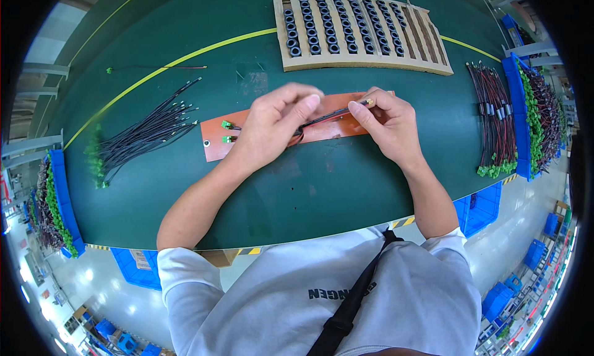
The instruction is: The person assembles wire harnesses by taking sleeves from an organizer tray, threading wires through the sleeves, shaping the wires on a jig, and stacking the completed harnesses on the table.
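1. Green counter [346, 195]: carries the orange board [352, 127].
2. Cardboard tray [371, 61] of dark rings: beyond the board.
3. Black cable bundle [151, 133]: left of the board; red-and-black bundle [495, 124]: right of it.
4. Left hand [269, 124]: hides part of the board; I cannot tell whether its fingers grip.
5. Right hand [387, 121]: over the board, fingers pinching the held cable [334, 115].
6. That cable: above the board, slanting more steeply, metal tip pointing right and away.

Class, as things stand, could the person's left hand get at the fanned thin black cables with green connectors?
Probably yes: nothing tall seems to stand between the left hand and the black cables, just the flat orange rectangular board, two green connectors and dark green tabletop.
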Demonstrator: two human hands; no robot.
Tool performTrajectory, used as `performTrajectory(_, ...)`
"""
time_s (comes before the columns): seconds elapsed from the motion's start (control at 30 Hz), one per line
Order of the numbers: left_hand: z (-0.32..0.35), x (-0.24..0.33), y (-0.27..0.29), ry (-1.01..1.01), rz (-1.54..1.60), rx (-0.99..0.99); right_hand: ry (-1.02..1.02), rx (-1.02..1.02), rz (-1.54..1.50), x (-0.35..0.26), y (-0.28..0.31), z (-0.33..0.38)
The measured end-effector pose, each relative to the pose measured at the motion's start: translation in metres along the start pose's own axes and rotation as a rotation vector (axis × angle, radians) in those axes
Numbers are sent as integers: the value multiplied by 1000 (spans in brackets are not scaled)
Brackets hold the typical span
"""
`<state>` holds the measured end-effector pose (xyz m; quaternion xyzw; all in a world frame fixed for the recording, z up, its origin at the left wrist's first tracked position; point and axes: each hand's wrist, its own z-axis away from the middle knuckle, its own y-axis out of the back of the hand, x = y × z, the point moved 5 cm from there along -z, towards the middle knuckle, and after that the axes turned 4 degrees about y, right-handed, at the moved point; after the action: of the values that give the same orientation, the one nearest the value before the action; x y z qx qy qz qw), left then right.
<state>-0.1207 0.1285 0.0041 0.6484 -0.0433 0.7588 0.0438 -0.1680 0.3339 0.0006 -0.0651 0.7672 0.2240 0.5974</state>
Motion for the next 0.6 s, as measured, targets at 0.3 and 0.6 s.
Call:
performTrajectory(0.3, 48, 37, 24, -584, -707, 146, 141, -49, 271, -12, 9, -1)
performTrajectory(0.6, 49, 19, 7, -619, -960, 203, 240, -88, 544, -10, 3, 3)
